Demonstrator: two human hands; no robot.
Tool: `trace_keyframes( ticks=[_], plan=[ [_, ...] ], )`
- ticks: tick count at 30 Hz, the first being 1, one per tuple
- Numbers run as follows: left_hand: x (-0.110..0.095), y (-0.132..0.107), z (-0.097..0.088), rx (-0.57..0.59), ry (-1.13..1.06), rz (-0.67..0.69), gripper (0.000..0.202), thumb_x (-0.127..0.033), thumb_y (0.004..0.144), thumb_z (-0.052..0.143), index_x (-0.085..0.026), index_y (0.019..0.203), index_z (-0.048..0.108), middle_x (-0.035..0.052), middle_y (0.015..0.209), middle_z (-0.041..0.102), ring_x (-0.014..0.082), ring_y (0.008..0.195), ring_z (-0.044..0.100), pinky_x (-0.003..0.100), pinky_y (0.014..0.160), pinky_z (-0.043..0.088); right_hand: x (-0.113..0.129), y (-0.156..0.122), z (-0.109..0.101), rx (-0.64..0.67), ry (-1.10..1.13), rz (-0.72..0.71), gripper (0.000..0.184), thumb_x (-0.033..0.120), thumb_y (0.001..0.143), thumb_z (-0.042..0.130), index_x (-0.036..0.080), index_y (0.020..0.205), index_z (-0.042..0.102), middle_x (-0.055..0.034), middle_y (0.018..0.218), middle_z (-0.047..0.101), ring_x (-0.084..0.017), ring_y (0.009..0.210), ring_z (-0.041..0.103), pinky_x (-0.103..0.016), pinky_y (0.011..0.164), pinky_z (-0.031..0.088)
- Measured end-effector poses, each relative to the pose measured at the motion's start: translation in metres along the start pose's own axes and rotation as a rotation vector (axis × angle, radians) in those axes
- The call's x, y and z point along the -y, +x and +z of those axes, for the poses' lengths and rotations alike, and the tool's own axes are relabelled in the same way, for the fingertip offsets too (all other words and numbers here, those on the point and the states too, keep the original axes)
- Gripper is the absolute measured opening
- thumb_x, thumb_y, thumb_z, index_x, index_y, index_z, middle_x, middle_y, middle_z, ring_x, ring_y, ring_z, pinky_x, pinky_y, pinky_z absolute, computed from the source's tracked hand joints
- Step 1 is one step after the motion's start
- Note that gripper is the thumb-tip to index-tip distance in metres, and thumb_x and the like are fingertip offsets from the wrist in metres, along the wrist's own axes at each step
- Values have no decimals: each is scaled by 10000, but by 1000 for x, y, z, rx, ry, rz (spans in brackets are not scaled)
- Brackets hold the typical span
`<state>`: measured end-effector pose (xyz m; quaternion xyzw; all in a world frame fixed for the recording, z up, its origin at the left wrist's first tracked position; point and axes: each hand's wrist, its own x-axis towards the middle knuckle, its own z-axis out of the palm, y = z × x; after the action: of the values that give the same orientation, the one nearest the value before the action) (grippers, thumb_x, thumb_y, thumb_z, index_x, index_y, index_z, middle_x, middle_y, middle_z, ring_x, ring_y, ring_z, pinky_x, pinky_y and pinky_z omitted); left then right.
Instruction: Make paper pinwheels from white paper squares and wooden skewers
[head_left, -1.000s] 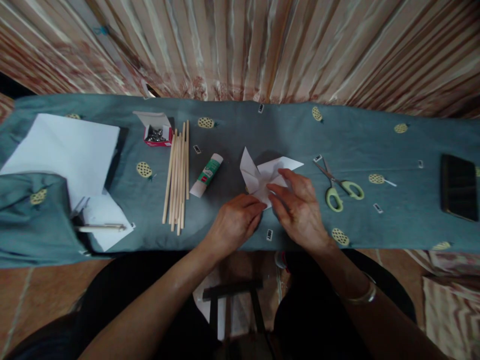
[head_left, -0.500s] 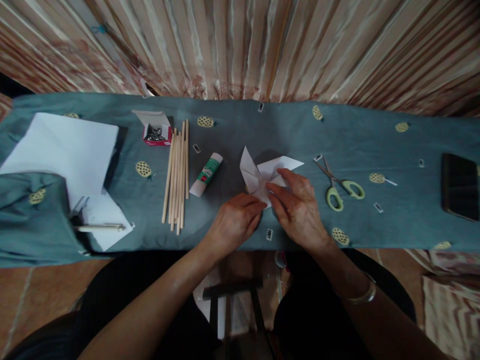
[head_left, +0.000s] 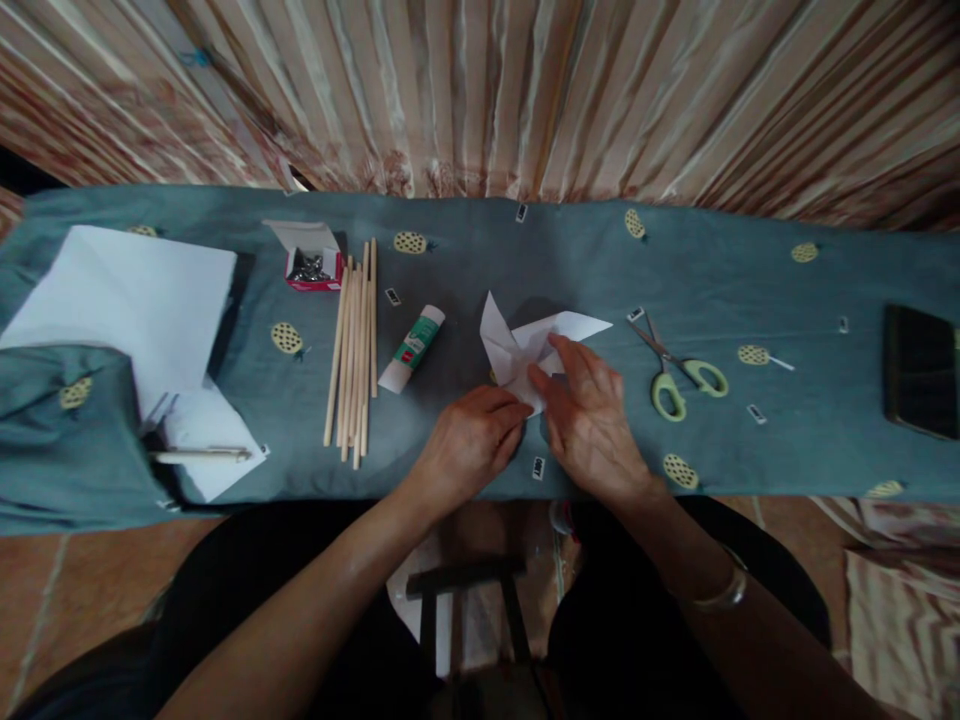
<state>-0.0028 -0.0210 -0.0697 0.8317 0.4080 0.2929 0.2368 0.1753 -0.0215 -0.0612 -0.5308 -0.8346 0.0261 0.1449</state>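
A white paper pinwheel (head_left: 495,335), its pointed blades folded up, lies on the cloth between my hands. My left hand (head_left: 472,440) is closed, pinching the pinwheel's lower edge between thumb and fingers. From the right, my right hand (head_left: 592,420) grips the paper, with the thumb near the centre and the fingers over the right blade. These fingers hide part of the folds. Just left of the pinwheel lies a green and white glue stick (head_left: 412,348). Scissors (head_left: 667,365) with green handles rest to the right, slightly open.
Several wooden sticks (head_left: 352,350) lie in a bundle left of the glue stick. Behind them stands an open small box (head_left: 313,268) of metal pins. White paper sheets (head_left: 150,290) and a pen (head_left: 199,455) are at far left. A dark phone (head_left: 919,370) lies far right.
My right hand has shifted slightly left, its fingers drawn closer together over the pinwheel's right blade. My left hand stays at the lower edge.
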Motion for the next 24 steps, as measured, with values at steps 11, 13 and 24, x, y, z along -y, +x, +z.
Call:
trace_keyframes(
  ticks=[11, 13, 24],
  plan=[
    [-4, -1, -2, -58, -19, 8, 175, -144, 911, 536, -150, 977, 699, 91, 981, 676, 195, 915, 632, 342, 794, 573, 0, 0, 10, -81, 124, 24, 469, 114, 907, 411, 281, 1324, 544, -86, 1530, 384, -343, 1480, 219, -580, 1077, 353],
    [-5, -1, -3, -50, -13, 11, 176, -139, 909, 535, -146, 976, 698, 93, 986, 671, 198, 917, 624, 347, 796, 570, 3, 1, 13, -88, 131, 29, 484, 121, 917, 414, 314, 1349, 512, -75, 1512, 417, -328, 1478, 236, -585, 1088, 345],
    [-8, 0, -4, -26, 10, 24, 174, -127, 909, 519, -131, 909, 694, 95, 954, 666, 205, 892, 604, 353, 795, 558, 12, 5, 17, -56, 174, 43, 509, 74, 906, 391, 265, 1364, 503, -108, 1525, 415, -305, 1475, 254, -599, 1137, 292]
  ],
)
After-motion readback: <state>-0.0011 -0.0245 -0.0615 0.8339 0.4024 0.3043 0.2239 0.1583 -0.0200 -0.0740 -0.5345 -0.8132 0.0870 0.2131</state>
